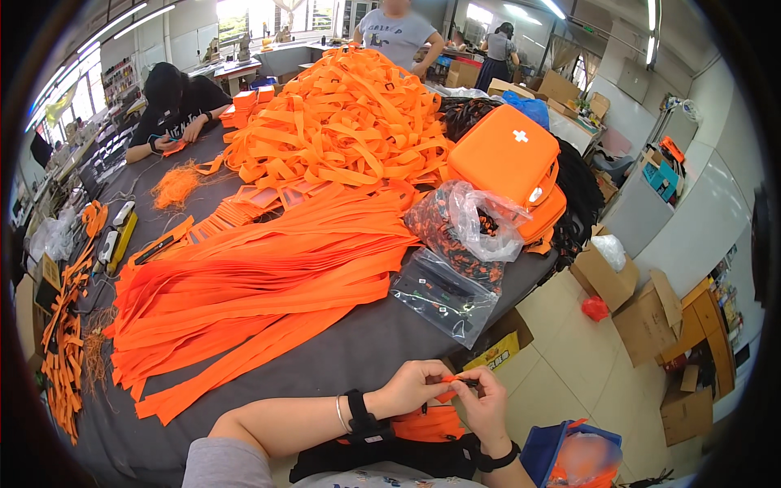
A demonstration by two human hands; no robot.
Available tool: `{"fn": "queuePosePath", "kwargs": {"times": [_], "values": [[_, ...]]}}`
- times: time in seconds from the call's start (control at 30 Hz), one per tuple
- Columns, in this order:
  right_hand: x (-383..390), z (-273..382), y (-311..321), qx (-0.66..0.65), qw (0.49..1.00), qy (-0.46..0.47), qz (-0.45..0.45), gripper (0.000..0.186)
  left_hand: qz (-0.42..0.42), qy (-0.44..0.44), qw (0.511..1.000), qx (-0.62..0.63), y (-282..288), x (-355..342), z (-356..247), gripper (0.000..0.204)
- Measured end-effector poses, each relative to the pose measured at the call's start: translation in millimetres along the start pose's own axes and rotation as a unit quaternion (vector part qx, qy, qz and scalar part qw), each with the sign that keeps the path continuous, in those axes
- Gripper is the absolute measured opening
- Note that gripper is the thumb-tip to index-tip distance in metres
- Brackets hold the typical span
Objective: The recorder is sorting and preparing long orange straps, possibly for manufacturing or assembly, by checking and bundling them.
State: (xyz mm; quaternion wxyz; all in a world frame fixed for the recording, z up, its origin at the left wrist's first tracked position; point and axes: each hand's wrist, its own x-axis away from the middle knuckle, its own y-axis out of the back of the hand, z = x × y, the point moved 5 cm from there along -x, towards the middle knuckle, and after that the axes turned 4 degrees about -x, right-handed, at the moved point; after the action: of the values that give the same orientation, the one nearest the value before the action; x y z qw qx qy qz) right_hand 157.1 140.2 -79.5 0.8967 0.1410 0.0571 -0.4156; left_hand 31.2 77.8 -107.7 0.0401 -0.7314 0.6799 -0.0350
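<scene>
Low at the front, above my lap, my left hand (411,388) and my right hand (483,404) meet with pinched fingertips. Between them is the end of an orange zipper tape (447,396), with a small dark piece at the fingertips that is too small to make out. More orange zipper tapes (429,424) with small black pulls lie on the dark cloth over my lap, just below my hands. Ahead, a thick bundle of long orange zipper tapes (268,281) is spread over the dark-covered table (342,333).
A heap of orange webbing (342,122) rises behind the bundle. Right of it are orange cases (504,154), a plastic bag of small black-and-orange parts (451,224) and a clear zip bag (446,297). A blue bin (543,451) stands at lower right; a co-worker (175,106) sits far left.
</scene>
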Motion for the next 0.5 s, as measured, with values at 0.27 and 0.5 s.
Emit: {"fn": "queuePosePath", "kwargs": {"times": [0.27, 0.5], "values": [[0.2, -4.4, -1.8, -0.027, 1.0, -0.001, -0.014, 0.013, -0.009, -0.007, 1.0, -0.012, 1.6, -0.9, -0.6, 0.005], [0.4, -2.4, -3.2, -0.045, 0.999, 0.005, -0.027, 0.013, -0.019, -0.033, 0.999, -0.011, 2.1, -0.2, -3.7, 0.006]]}}
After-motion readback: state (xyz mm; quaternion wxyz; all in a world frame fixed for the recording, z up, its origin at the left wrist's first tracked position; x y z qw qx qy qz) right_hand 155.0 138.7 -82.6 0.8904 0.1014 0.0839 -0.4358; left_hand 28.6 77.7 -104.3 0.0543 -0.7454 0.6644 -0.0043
